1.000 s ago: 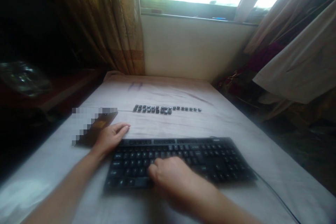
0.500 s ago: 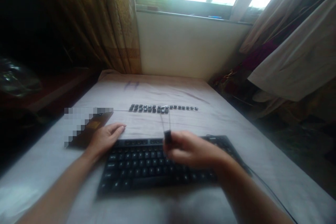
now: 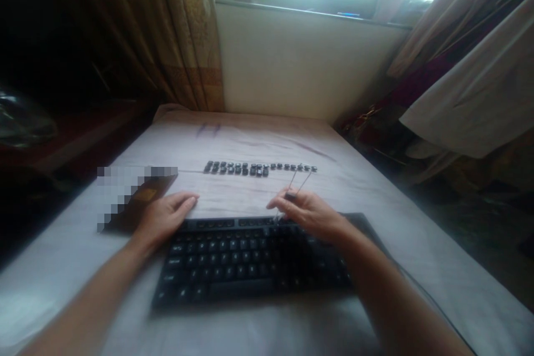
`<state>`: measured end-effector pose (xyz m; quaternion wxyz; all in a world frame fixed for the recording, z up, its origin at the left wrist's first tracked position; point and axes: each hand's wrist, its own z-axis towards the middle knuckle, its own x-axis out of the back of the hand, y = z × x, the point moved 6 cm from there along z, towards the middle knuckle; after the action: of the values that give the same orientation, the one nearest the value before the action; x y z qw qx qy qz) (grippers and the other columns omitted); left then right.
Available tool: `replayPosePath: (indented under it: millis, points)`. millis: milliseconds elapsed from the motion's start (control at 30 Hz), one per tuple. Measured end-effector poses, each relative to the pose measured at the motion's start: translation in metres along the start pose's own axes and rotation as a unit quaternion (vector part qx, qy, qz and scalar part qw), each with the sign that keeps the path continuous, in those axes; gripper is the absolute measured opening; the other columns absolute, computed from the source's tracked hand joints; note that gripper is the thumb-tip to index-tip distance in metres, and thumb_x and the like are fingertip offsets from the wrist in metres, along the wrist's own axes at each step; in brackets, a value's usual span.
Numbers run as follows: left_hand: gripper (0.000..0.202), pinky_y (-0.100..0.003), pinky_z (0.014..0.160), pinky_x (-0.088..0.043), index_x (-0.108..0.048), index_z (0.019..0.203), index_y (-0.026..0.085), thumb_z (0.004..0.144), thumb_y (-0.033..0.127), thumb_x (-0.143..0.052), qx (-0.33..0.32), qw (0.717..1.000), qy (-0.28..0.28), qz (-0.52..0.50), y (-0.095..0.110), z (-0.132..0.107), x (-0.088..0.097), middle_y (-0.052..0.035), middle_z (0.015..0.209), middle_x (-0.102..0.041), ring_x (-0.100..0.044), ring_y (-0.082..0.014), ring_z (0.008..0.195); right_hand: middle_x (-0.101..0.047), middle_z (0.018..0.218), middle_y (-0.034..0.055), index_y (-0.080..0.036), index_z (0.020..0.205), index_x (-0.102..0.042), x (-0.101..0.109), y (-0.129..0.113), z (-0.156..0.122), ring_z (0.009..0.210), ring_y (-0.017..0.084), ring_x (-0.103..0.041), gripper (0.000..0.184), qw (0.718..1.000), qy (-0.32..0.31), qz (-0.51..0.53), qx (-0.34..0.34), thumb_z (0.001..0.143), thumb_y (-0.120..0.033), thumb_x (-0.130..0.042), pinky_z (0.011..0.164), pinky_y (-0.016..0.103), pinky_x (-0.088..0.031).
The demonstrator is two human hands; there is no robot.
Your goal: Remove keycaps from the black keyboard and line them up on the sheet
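A black keyboard point(image 3: 225, 258) lies in front of me, its upper keys partly covered by my right hand. My right hand point(image 3: 311, 214) grips a wire keycap puller point(image 3: 291, 196) above the keyboard's upper edge. Two thin wires of the puller point up and away, while its other end reaches down towards the upper row of keys; whether it touches a key I cannot tell. My left hand point(image 3: 169, 214) rests at the keyboard's upper left corner with its fingers stretched out. Beyond the keyboard, loose black keycaps point(image 3: 237, 169) stand in two rows on the left and one row on the right.
A dark flat object point(image 3: 144, 196), partly pixelated, lies beside my left hand. The keyboard cable point(image 3: 421, 289) runs off to the right. Pale cloth point(image 3: 258, 133) covers the surface. A curtain point(image 3: 187, 39) hangs at back left, hanging clothes point(image 3: 471, 89) at right.
My right hand has moved away from me and slightly right, turning the puller so its other end now points down at the keyboard. My left hand stays at the corner.
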<state>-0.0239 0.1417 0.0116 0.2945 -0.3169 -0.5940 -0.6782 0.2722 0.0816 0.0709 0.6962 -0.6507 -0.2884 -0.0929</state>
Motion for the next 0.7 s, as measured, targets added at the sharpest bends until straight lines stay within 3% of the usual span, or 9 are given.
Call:
replayPosePath:
  millis: [167,300,433,700]
  points:
    - [0.042,-0.029,0.084,-0.050,-0.073,0.097,0.027,0.079,0.056,-0.049,-0.005,1.000,-0.007,0.011,-0.001,0.000,0.000,-0.0001,0.101,-0.076,-0.068,-0.0254,0.096,-0.040,0.051,-0.0069,-0.016,0.087,-0.068,-0.011,0.002,0.001,0.047,0.008,-0.041,0.032,0.999,-0.019,0.004,-0.048,0.090,-0.039,-0.045,0.049,0.019,-0.035]
    - [0.040,-0.028,0.083,-0.049,-0.073,0.096,0.028,0.079,0.055,-0.049,-0.008,1.000,-0.004,0.014,-0.002,0.001,-0.001,0.0010,0.100,-0.076,-0.067,-0.0249,0.097,-0.050,0.054,-0.0059,-0.016,0.082,-0.060,-0.021,0.012,0.001,0.050,0.009,-0.050,0.015,0.990,-0.025,0.084,-0.106,0.085,-0.029,-0.055,0.052,0.020,-0.041]
    - [0.039,-0.027,0.082,-0.049,-0.073,0.096,0.028,0.080,0.055,-0.050,-0.006,1.000,0.000,0.017,-0.001,0.000,0.000,0.0015,0.100,-0.076,-0.068,-0.0244,0.095,-0.055,0.062,-0.0039,-0.016,0.080,-0.058,-0.023,0.009,0.001,0.058,0.010,-0.053,0.005,0.992,-0.046,0.090,-0.073,0.082,-0.020,-0.057,0.060,0.022,-0.045]
    - [0.039,-0.028,0.083,-0.049,-0.073,0.096,0.027,0.080,0.053,-0.051,-0.003,1.000,0.010,0.017,0.002,-0.002,0.001,0.0009,0.100,-0.076,-0.068,-0.0244,0.095,-0.068,0.080,0.0021,-0.016,0.083,-0.067,-0.015,-0.001,-0.001,0.078,0.015,-0.063,0.009,0.997,-0.068,-0.038,0.003,0.082,-0.020,-0.059,0.075,0.027,-0.048]
